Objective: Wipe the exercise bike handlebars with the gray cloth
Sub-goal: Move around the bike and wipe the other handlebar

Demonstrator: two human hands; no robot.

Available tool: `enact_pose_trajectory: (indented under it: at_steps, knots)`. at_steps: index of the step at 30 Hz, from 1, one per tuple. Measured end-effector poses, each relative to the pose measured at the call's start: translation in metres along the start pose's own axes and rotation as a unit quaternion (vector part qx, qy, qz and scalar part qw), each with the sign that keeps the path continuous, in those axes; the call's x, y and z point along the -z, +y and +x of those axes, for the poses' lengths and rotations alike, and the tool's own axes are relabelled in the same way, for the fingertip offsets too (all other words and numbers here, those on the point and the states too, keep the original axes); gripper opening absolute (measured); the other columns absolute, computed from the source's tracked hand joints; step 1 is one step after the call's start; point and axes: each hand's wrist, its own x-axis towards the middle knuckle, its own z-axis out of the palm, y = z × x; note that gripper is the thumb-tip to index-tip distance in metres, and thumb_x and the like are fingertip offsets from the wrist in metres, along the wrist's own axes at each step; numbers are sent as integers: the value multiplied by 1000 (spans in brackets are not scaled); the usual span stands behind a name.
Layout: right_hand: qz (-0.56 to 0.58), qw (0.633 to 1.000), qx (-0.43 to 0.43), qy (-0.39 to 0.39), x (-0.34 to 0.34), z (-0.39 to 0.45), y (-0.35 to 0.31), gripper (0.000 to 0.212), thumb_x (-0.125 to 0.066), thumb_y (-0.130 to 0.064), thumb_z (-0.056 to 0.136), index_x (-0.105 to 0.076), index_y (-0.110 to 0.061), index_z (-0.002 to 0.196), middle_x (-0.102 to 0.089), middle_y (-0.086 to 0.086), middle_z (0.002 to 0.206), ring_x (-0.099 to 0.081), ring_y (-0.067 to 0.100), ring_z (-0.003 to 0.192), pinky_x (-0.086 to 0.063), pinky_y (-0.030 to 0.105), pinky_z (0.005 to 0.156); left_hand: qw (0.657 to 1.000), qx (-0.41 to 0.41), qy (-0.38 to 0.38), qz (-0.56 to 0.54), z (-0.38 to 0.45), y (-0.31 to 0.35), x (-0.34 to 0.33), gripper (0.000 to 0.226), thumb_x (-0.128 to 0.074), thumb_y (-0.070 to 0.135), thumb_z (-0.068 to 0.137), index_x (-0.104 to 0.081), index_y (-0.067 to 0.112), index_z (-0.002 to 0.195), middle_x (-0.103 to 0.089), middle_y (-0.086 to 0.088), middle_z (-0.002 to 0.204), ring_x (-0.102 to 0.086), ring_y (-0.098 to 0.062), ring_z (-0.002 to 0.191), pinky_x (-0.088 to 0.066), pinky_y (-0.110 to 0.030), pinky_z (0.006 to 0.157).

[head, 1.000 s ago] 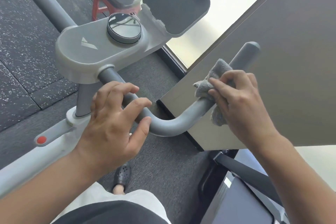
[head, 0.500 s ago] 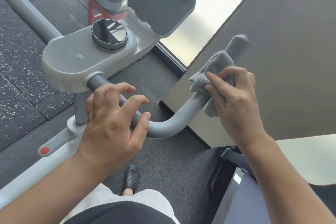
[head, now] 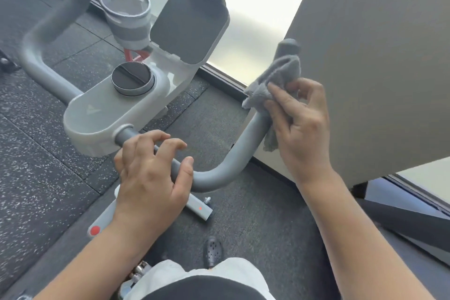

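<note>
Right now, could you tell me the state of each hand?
Left hand: open, fingers over the handlebar.
Right hand: holding the gray cloth.

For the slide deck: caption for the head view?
Right hand wraps gray cloth around the handlebar; left hand rests on it.

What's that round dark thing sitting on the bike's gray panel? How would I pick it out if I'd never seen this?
Start at the pale gray console in the middle of the handlebars, just beyond the left hand. On its top sits a round dial with a dark glossy face and a gray rim. Unlike the taller gray cup behind it, it is low and flat.
</note>
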Motion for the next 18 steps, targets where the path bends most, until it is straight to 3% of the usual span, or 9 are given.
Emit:
enact_pose_trajectory:
  at_steps: [7,12,18]
  knots:
    - [15,998,21,-56,5,-17,6,27,-65,-16,93,-69,-9,119,-53,16,113,-57,35,101,-49,48,90,1000,6,-12,22,-2,4,1,36,-49,45,87,-66,22,108,-52,-4,121,-38,-27,121,-24,-45,105]
    - [35,999,14,9,7,17,13,26,-63,-17,95,-69,-8,119,-52,18,117,-54,32,108,-47,44,95,999,9,-15,32,-1,4,0,37,-47,47,87,-67,24,107,-52,-3,121,-37,-25,122,-27,-51,106]
    - [65,996,3,68,0,32,16,24,-64,-16,95,-70,-9,117,-52,12,117,-49,18,111,-43,31,101,998,25,-17,50,4,7,-2,37,-46,51,85,-65,27,105,-51,0,119,-36,-23,122,-27,-52,105]
